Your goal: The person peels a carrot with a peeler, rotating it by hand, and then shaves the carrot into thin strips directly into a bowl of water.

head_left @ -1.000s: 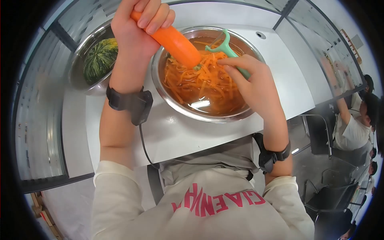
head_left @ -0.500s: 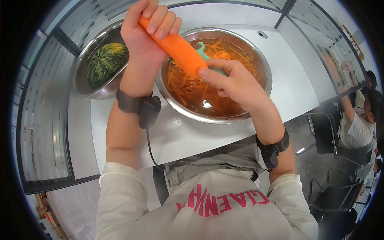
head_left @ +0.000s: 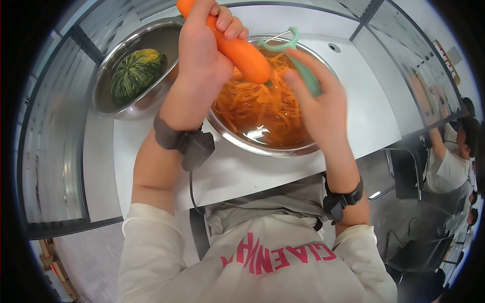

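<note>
My left hand (head_left: pixel 207 55) is wrapped round a peeled orange carrot (head_left: pixel 246 59), which slants down to the right over a steel bowl (head_left: pixel 237 143). Orange shavings (head_left: pixel 268 108) lie in liquid inside that bowl. A green peeler (head_left: pixel 307 76) is in my right hand (head_left: pixel 323 96), its handle between thumb and fingers. The peeler's head points up, beside the bowl's far rim and apart from the carrot.
Left of the bowl, a second steel bowl (head_left: pixel 106 108) holds a green and yellow striped squash (head_left: pixel 135 76). Both bowls stand on a white table (head_left: pixel 364 101) with glass partitions around it. Another person (head_left: pixel 449 161) and black chairs (head_left: pixel 404 174) are at the right.
The peeler was against the carrot half a second ago and is now lifted off, up and right. My left hand and the carrot have shifted right.
</note>
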{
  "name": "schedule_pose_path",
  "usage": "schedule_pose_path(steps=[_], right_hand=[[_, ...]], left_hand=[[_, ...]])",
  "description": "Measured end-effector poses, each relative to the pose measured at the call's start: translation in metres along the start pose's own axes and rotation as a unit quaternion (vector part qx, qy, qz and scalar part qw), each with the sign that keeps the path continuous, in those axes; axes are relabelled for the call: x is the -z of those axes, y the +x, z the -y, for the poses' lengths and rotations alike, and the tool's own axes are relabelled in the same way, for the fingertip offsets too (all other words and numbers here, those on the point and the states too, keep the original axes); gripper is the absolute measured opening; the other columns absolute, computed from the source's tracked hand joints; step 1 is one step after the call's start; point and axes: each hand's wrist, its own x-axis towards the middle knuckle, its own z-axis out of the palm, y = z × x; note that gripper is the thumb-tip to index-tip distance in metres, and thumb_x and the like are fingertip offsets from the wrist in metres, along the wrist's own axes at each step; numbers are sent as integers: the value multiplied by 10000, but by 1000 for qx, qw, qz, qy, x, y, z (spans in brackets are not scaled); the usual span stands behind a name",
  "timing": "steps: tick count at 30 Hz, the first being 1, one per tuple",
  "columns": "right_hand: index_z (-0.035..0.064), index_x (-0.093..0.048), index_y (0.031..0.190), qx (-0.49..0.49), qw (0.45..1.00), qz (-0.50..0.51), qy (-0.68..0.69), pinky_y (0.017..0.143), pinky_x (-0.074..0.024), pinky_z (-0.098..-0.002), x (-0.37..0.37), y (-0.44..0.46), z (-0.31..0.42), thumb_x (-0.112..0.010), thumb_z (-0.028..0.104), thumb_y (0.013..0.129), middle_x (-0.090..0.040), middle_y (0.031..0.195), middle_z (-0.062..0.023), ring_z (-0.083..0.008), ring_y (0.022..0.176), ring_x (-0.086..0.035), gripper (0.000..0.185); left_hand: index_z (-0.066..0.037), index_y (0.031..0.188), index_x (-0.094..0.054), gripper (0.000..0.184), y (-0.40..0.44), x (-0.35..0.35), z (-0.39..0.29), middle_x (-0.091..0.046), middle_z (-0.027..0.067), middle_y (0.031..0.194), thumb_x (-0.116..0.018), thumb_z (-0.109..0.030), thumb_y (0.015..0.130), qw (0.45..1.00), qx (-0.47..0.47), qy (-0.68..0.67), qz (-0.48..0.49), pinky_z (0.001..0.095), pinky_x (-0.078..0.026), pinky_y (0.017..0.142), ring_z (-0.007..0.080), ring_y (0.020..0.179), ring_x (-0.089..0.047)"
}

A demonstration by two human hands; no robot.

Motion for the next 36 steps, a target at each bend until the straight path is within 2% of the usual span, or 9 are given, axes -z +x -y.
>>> schedule_pose_path(steps=[1, 4, 5, 9, 12, 16, 31, 34, 36], right_hand=[[40, -694, 1268, -75, 997, 0, 15, 756, -512, -266, 9, -1, 12, -737, 134, 951, -729, 937, -83, -116, 791, -644, 334], [29, -667, 1317, -64, 998, -21, -11, 736, -504, -245, 24, -4, 31, -719, 102, 960, -735, 873, -59, -80, 761, -629, 369], [10, -701, 1256, -65, 995, -43, 56, 702, -490, -232, 22, -6, 31, -715, 87, 961, -732, 840, -41, -59, 755, -617, 305], [-3, -757, 1096, -93, 993, 59, 42, 646, -465, -213, 32, -13, 47, -709, 82, 966, -738, 848, -46, -54, 725, -622, 163], [-7, -750, 1111, -52, 996, 60, 29, 649, -468, -219, 22, -13, 48, -708, 85, 965, -732, 822, -54, -62, 720, -626, 179], [-1, -761, 1157, -78, 993, 65, 57, 833, -497, -232, 19, -5, 53, -702, 75, 972, -760, 1014, -48, -81, 909, -645, 208], [0, -773, 1137, -86, 995, 54, 23, 841, -505, -238, 20, -12, 41, -705, 84, 962, -771, 980, -69, -97, 894, -666, 205], [-1, -764, 1097, -84, 995, 51, 9, 672, -512, -239, 22, -20, 27, -711, 65, 941, -748, 821, -84, -98, 717, -673, 178], [15, -768, 1098, -97, 992, 71, -27, 659, -520, -248, 26, -24, 15, -722, 57, 923, -748, 830, -89, -131, 700, -682, 185]], left_hand=[[-186, 782, -457, 356, 1, 2, -1, -405, -41, 614, -669, -361, 1008, 1000, -3, -2, 0, 315, -423, 575, 131, 526, -439], [-185, 792, -456, 347, 7, 6, -2, -410, -37, 618, -673, -350, 1006, 1000, -9, -1, -1, 319, -424, 577, 136, 529, -442], [-184, 796, -454, 345, 7, 6, -2, -411, -35, 620, -674, -347, 1005, 1000, -10, 3, -5, 321, -425, 581, 137, 532, -443], [-179, 807, -446, 345, 6, 6, -2, -417, -26, 631, -680, -341, 1002, 1000, -11, 5, -18, 326, -439, 613, 144, 549, -452], [-174, 806, -437, 343, 7, 8, 1, -421, -20, 638, -678, -322, 1000, 1000, -6, 5, 0, 325, -443, 629, 151, 561, -459], [-168, 800, -430, 335, 3, 6, 2, -417, -12, 632, -671, -294, 996, 1000, 3, 27, 14, 327, -435, 621, 157, 563, -461], [-180, 739, -440, 341, -1, 1, -5, -386, -32, 577, -646, -239, 1004, 998, -16, 20, 53, 317, -432, 611, 136, 529, -448], [-184, 733, -442, 342, 4, 6, -11, -380, -40, 574, -644, -238, 1003, 998, -20, 7, 61, 314, -434, 598, 129, 519, -445], [-186, 735, -443, 338, 9, 11, -22, -378, -45, 574, -642, -238, 1003, 996, -23, -24, 85, 313, -434, 588, 125, 514, -441]])
